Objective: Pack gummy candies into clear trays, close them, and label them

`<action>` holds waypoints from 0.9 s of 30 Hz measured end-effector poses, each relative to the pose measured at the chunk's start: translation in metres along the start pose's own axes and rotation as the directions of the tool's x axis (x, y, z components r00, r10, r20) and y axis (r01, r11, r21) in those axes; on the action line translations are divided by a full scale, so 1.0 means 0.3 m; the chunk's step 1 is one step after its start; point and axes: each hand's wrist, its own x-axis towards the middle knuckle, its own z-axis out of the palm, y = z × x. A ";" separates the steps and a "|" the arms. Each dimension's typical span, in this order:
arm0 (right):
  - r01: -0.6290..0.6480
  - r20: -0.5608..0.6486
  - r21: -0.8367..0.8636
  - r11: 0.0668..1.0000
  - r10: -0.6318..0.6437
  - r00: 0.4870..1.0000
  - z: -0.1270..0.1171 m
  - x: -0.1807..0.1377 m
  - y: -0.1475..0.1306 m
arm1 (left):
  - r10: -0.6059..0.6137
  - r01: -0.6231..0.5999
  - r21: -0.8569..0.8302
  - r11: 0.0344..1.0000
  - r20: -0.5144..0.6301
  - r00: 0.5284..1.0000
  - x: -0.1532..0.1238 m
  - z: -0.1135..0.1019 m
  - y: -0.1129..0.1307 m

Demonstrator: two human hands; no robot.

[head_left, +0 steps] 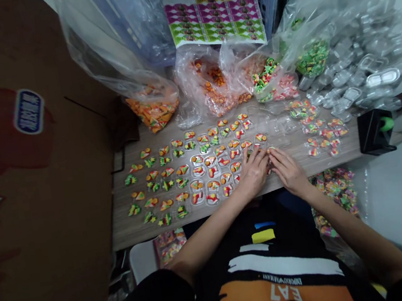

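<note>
Rows of small clear plastic trays (198, 171) hold gummy-like pieces in orange, green, red and yellow. My left hand (254, 173) is over the right end of the rows, its fingers bent down and pressed together; what is under the fingertips is hidden. Close beside it on the right, my right hand (289, 170) has its fingers drawn together, thumb near the index finger, at a spot with a small orange piece (269, 151). Whatever these fingers grip is too small to make out. Both hands are low over the tabletop (130, 230).
Along the back stand open plastic bags of orange wedge-shaped pieces (154, 109), round orange pieces (215, 78) and green pieces (313, 57). Empty clear containers (379, 60) pile up at right, near a black tape dispenser (376, 131). Filled trays (328, 135) lie right; a label sheet (213, 11) leans behind.
</note>
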 end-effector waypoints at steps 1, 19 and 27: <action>0.005 -0.010 0.012 1.000 -0.005 1.000 0.002 -0.002 -0.003 | -0.009 0.009 -0.006 1.000 -0.018 1.000 -0.002 0.001 0.001; -0.001 0.105 -0.252 0.968 0.029 0.994 -0.040 -0.079 -0.018 | 0.139 -0.159 0.085 0.984 0.208 0.968 0.009 -0.050 0.019; -0.033 -0.002 -0.284 0.958 0.034 0.999 -0.024 -0.106 -0.028 | 0.138 -0.167 0.099 0.981 0.244 0.960 0.040 -0.052 0.049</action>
